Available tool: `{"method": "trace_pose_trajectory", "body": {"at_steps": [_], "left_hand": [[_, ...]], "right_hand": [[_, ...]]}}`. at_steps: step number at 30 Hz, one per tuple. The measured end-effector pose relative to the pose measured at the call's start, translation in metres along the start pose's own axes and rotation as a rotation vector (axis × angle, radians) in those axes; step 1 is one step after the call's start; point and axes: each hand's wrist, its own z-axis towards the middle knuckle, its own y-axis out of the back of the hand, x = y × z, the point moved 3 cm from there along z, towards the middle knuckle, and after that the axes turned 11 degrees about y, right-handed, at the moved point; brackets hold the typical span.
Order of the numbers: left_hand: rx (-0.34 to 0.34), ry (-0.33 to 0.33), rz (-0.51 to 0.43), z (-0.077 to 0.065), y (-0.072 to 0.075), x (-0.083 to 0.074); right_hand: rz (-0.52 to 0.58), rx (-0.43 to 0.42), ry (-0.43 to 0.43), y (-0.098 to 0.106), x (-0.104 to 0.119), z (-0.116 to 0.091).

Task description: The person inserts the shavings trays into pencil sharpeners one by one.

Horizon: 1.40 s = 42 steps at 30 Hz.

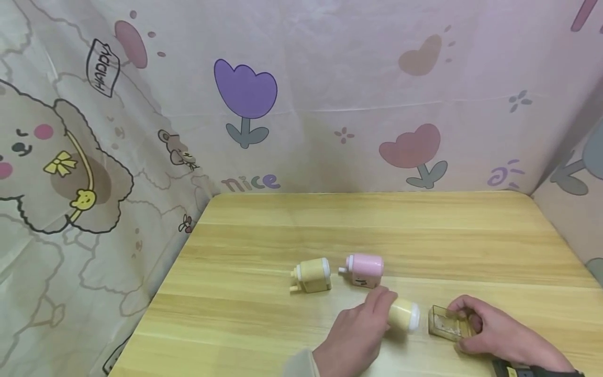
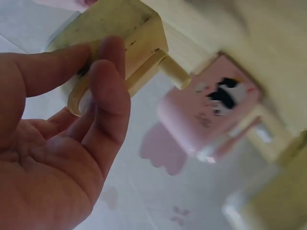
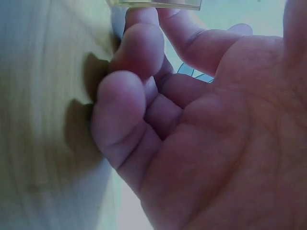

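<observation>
Toward the tabletop's [image 1: 226, 335] right edge, the right hand [image 1: 499, 332] pinches a clear tray [image 1: 443, 325], apparently drawn out and not seated in the yellow sharpener [image 1: 404, 315] that the left hand [image 1: 354, 332] grips. Nearer the far edge stand a second yellow sharpener [image 1: 313, 276] and a pink sharpener [image 1: 368, 267], both untouched.

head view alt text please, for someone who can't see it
At a wood-grain table, a left hand grips a yellow gadget and a right hand a see-through box. Farther back sit a second yellow gadget and a pink gadget, before cartoon-printed fabric.
</observation>
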Motion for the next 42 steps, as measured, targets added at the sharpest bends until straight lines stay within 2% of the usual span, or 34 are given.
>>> {"method": "trace_pose_trajectory", "body": {"at_steps": [4, 9, 13, 18, 27, 34, 42], "left_hand": [[-0.055, 0.043, -0.01, -0.009, -0.007, 0.011], [-0.107, 0.094, 0.001, -0.013, -0.014, 0.021], [-0.131, 0.09, -0.008, -0.016, -0.016, 0.024], [-0.115, 0.084, -0.036, -0.017, -0.017, 0.025], [-0.031, 0.129, -0.202, -0.02, -0.022, 0.028], [-0.057, 0.099, -0.247, -0.022, -0.024, 0.031], [-0.079, 0.092, -0.256, -0.022, -0.025, 0.032]], "right_hand": [[-0.007, -0.002, -0.006, 0.001, 0.0, 0.0], [-0.01, -0.006, -0.008, 0.001, 0.0, 0.0], [-0.015, -0.01, -0.015, 0.0, 0.0, 0.0], [-0.006, -0.007, -0.033, 0.001, 0.001, 0.0], [-0.005, -0.004, -0.026, 0.0, 0.003, 0.001], [-0.013, -0.011, -0.016, -0.002, 0.005, 0.003], [-0.05, -0.026, 0.022, -0.009, 0.013, 0.009]]}}
